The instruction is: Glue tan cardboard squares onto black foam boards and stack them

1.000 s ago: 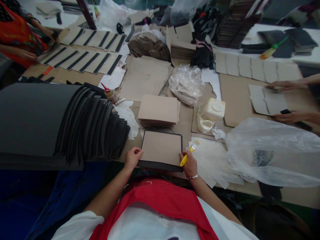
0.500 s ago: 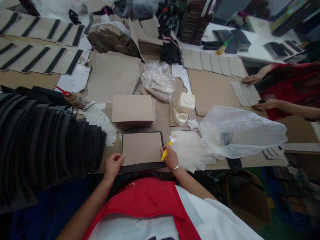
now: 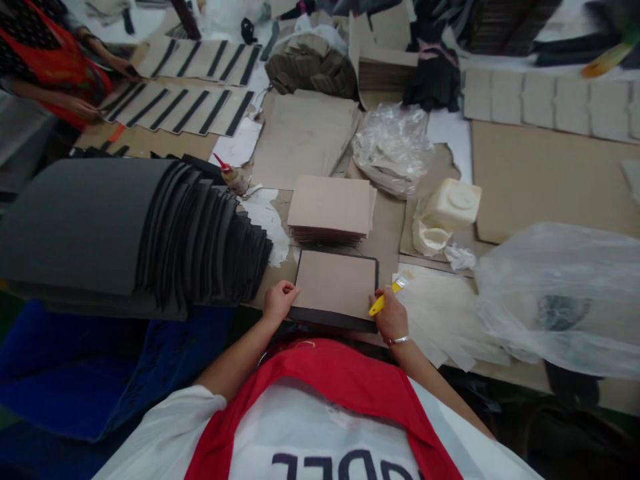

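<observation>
A beige cardboard sheet lies on a slightly larger black sheet, whose dark border shows mostly along the near edge. My left hand pinches the left edge of the cardboard between thumb and fingers. On the opposite side my right hand is closed around a yellow-handled paintbrush, bristles pointing away from me. Its fingertips also touch the board's right edge. Just behind stands a stack of similar cardboard sheets.
Left, a tall pile of black sheets overhangs a blue bin. A cut-open white jug, a clear plastic bag and pale paper sheets lie right. A red-tipped glue bottle lies behind the pile. Another person's hand works far left.
The view has swung to the left, so the co-worker on the right is out of sight and one at the far left appears. Both hands keep nearly the same places on the board.
</observation>
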The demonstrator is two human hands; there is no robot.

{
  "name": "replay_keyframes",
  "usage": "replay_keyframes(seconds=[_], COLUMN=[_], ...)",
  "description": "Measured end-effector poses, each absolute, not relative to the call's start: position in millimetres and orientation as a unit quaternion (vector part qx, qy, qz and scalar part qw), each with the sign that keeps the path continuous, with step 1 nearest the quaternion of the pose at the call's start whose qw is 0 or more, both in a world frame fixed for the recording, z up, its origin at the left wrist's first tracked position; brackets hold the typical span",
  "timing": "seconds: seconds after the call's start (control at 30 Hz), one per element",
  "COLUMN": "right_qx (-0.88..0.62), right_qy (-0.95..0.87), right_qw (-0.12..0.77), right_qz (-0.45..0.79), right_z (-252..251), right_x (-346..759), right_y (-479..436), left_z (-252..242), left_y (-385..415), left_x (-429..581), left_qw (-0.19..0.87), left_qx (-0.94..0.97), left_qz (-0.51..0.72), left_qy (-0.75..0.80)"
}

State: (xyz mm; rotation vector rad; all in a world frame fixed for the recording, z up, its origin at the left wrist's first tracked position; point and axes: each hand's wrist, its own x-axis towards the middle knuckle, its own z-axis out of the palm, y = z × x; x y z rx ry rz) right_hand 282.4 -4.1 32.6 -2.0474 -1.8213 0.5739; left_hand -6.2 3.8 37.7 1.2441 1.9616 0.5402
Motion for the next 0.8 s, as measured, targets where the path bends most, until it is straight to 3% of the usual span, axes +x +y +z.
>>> replay_keyframes(seconds=[0.2,0.3,0.4,0.5,0.6,0.67,0.8], right_qx=[-0.731,-0.733,-0.726,-0.714,-0.705,-0.705,-0.648], right_qy=[-0.65,-0.657,-0.667,-0.683,-0.699,-0.69,-0.559], right_qw=[0.091,0.006,-0.074,-0.103,-0.039,0.076,0.322], right_qz=[0.189,0.176,0.149,0.118,0.107,0.146,0.404], right_z=[46.1,56.3,66.3,77.7,94.3,106.9,118.5], right_x=[276.9,271.0,267.5,271.6,278.6,276.1,234.0], right_y=[0.3,3.2,7.3,12.0,18.5,26.3,55.1], left_z=[48.8,55.7,60.5,61.9,63.3,65.2,68.0], left_y=[5.9,9.8,16.0,22.8,27.5,28.4,26.4], left_x=[-7.9,-5.6,4.0,17.7,28.8,33.6,40.0], left_qw=[0.356,0.271,0.164,0.155,0.152,0.147,0.15], left_qx=[0.526,0.626,0.761,0.855,0.877,0.875,0.865], left_qz=[0.138,0.077,0.031,-0.021,-0.054,-0.062,-0.062], left_qy=[0.76,0.727,0.627,0.494,0.453,0.457,0.474])
